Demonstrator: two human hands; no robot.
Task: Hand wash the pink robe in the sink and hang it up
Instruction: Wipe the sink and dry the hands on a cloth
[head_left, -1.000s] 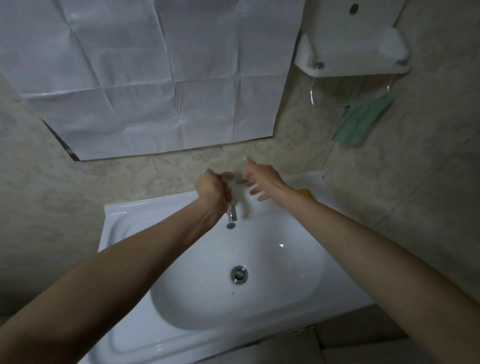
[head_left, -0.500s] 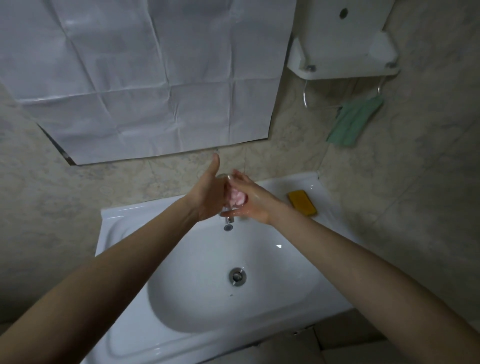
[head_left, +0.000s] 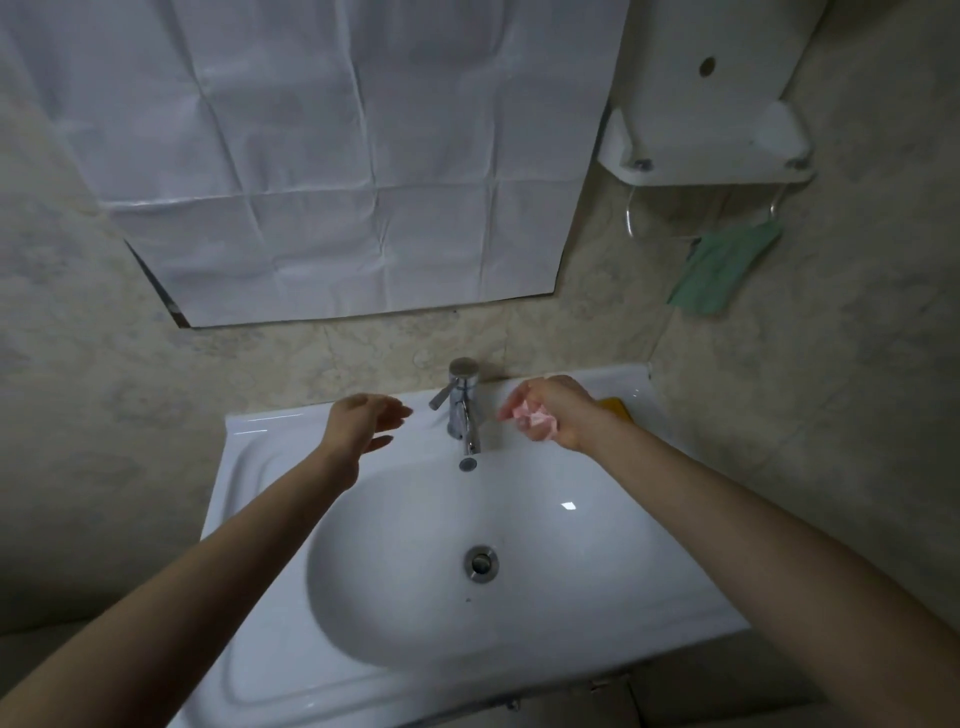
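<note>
Moved: left hand (head_left: 363, 423) and right hand (head_left: 563, 415) split apart.
Right fingers (head_left: 511, 408): curled round robe (head_left: 535, 418), a small pink crumpled wad.
Left fingers (head_left: 397, 413): loose, empty.

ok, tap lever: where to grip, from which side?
Probably the free end of the lever, coming from the left: it juts left and slightly down from the tap, toward the open left hand. The right hand holds a pink cloth.

Facing me, a creased white sheet (head_left: 353, 156) covered the wall; to my right a green cloth (head_left: 722, 270) hung from the rail (head_left: 630, 221) under a white shelf (head_left: 701, 130).
</note>
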